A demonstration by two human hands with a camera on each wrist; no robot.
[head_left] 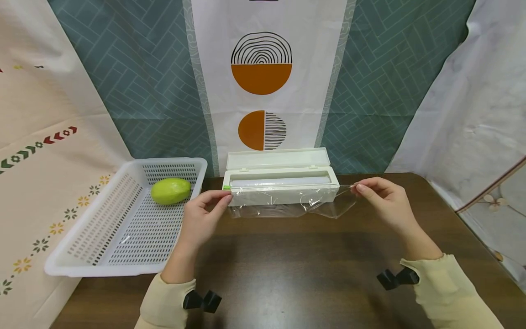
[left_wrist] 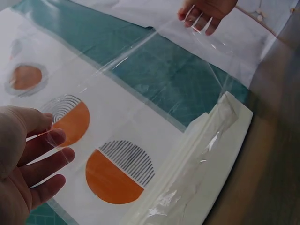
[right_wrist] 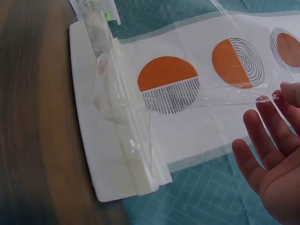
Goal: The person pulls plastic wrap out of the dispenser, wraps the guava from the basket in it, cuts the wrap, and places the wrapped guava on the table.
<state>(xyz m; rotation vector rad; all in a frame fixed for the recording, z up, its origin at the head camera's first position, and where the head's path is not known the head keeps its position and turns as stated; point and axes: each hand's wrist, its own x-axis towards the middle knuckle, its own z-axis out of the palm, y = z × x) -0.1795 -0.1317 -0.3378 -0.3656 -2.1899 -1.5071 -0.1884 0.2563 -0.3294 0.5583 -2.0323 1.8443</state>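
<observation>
Head cam: left hand point(head_left: 201, 219) and right hand point(head_left: 388, 203) pinch clear cling film point(head_left: 267, 210) across the front edge of a white dispenser point(head_left: 281, 173), 12 o'clock; tabletop point(head_left: 279, 274) runs toward 6. Left wrist: dispenser around 5. Right wrist: film pinched near 3.

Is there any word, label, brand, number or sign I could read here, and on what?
No readable words, labels, brands or numbers.
White wrap box: no legible lettering.
Hanging cloth: printed circles, plus a dark mark cut off at the top edge, unidentifiable.
Cream cloth at left: chevron and flower patterns.
</observation>
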